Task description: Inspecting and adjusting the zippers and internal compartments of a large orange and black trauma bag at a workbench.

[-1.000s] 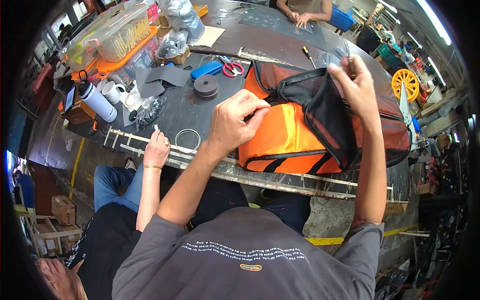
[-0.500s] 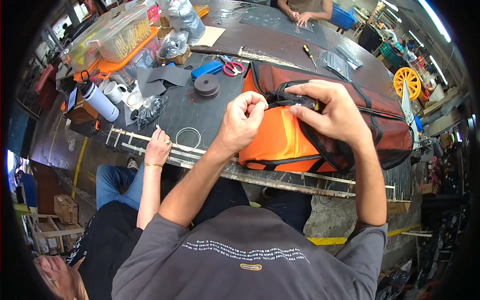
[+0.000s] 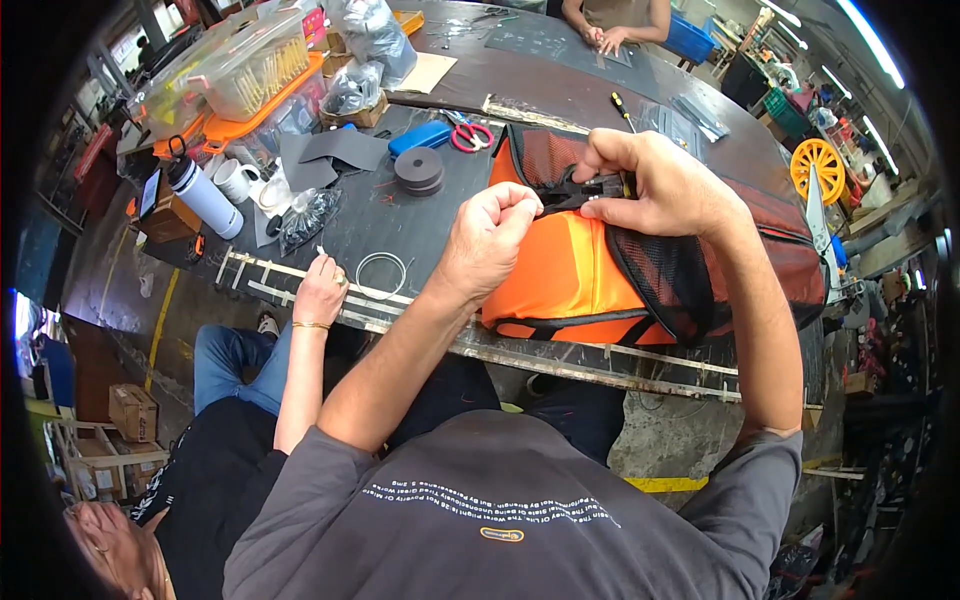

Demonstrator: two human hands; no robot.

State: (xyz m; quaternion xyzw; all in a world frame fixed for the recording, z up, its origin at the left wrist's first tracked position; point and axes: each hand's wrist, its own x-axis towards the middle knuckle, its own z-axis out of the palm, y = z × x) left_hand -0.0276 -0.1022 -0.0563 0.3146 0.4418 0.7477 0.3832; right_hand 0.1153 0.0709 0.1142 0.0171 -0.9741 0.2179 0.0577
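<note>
An orange bag (image 3: 560,265) with black trim and dark red mesh panels (image 3: 770,235) lies on the table in front of me. At its far left part, my left hand (image 3: 488,238) is closed in a pinch, and what lies between thumb and fingertips is too small to make out. Just right of it, my right hand (image 3: 665,185) grips a small black tool with a touch of yellow (image 3: 603,187), fingers above and thumb below. The tool's left end comes close to the left fingertips, over the mesh edge. Its exact kind is unclear.
Left of the bag are a black spool (image 3: 419,172), red-handled scissors (image 3: 470,135), a blue case (image 3: 420,138) and a wire coil (image 3: 381,275). A white bottle (image 3: 207,200) and mug (image 3: 236,180) stand farther left. A co-worker's hand (image 3: 322,290) rests at the table edge; another person's hands (image 3: 607,41) work opposite.
My right hand has tilted upward and its elbow has swung outward, leaving more of the black tool showing. My left hand keeps its pinch almost in place.
</note>
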